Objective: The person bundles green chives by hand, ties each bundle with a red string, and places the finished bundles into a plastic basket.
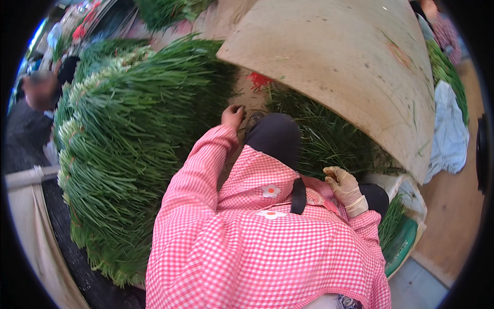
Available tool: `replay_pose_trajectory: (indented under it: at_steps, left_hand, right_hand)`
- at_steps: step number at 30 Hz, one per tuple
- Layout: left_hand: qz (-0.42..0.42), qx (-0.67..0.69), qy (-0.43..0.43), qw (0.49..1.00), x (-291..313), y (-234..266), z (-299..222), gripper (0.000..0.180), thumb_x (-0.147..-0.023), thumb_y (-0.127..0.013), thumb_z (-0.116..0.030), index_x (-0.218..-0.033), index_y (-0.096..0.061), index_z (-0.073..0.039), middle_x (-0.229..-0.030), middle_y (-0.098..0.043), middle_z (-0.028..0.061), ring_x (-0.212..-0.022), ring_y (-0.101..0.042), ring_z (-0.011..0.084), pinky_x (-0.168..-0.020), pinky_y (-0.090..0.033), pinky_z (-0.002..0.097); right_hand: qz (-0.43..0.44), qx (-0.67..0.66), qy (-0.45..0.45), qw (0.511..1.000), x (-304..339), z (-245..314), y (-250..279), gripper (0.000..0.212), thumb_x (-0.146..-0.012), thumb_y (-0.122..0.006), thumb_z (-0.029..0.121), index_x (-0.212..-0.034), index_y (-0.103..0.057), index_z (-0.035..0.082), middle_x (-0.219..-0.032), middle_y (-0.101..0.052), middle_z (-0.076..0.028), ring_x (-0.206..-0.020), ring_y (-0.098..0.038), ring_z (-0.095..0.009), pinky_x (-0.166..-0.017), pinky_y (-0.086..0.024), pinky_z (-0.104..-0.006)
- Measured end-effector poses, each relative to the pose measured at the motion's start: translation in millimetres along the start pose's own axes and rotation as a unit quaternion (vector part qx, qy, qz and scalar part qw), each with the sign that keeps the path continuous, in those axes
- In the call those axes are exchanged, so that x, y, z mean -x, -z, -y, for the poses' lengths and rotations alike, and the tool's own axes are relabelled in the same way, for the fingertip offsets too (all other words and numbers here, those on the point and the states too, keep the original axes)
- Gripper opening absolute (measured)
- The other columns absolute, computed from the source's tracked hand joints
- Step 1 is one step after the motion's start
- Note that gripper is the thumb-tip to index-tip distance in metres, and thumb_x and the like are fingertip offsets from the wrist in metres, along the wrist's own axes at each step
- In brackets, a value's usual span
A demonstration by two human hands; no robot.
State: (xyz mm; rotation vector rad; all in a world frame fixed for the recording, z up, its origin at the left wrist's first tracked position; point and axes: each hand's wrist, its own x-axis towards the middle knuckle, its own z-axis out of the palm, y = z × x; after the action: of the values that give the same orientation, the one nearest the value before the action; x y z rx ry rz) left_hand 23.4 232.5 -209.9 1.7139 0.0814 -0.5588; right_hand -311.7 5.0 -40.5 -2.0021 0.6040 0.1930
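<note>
Both sets of fingers curl, any pinch unclear: left hand (234, 117) near greens (139, 118) left of centre, gloved right hand (346, 190) centre-right.

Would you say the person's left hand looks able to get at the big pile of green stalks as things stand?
Probably yes: the bare left hand is close beside the leafy side of the pile of green stalks, and nothing visible blocks the way, though whether its curled fingers hold anything is unclear.
</note>
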Motion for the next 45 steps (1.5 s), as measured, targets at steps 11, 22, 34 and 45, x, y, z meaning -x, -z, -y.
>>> replay_pose_trajectory:
  at_steps: [11,22,34,45]
  left_hand:
    - [-0.221,-0.047,-0.156,0.962,-124.3,-51.7,-12.8,0.026,-0.075,-0.065,-0.019,-0.095,-0.065,-0.004,-0.082,-0.067,0.0107,-0.076,-0.064,0.0186,-0.07,-0.049,0.0292]
    - [-0.07,-0.04,-0.184,0.98,-141.5,-47.2,-54.0,0.023,-0.08,-0.067,-0.017,-0.098,-0.065,-0.004,-0.093,-0.068,0.0082,-0.086,-0.062,0.0149,-0.073,-0.048,0.0301]
    - [-0.031,-0.139,-0.175,0.974,-92.3,11.8,-10.3,0.026,-0.083,-0.059,-0.026,-0.089,-0.066,-0.001,-0.079,-0.066,0.005,-0.069,-0.058,0.0107,-0.064,-0.046,0.0254]
    - [0.034,0.084,0.058,0.994,100.1,70.3,32.9,0.019,-0.086,-0.058,-0.018,-0.088,-0.063,0.0,-0.074,-0.061,0.0019,-0.066,-0.054,0.0086,-0.061,-0.044,0.0235]
  right_hand:
    - [0.083,0.033,-0.097,0.991,-15.3,-35.5,-19.4,0.026,-0.083,-0.058,0.008,-0.109,-0.058,0.003,-0.102,-0.064,-0.01,-0.093,-0.061,-0.016,-0.079,-0.047,-0.0265]
    - [0.103,0.004,-0.117,0.988,-31.0,-25.4,-29.6,0.023,-0.085,-0.056,0.009,-0.106,-0.059,0.003,-0.094,-0.064,-0.01,-0.083,-0.061,-0.018,-0.075,-0.047,-0.0275]
    - [0.149,0.097,-0.101,0.979,-34.5,-16.1,-20.2,0.021,-0.083,-0.057,0.014,-0.101,-0.061,0.003,-0.095,-0.063,-0.014,-0.087,-0.061,-0.027,-0.076,-0.047,-0.0319]
    - [0.166,0.137,-0.098,0.972,-27.0,-9.7,-16.3,0.024,-0.082,-0.06,0.018,-0.101,-0.061,0.005,-0.091,-0.064,-0.014,-0.085,-0.062,-0.026,-0.073,-0.048,-0.0326]
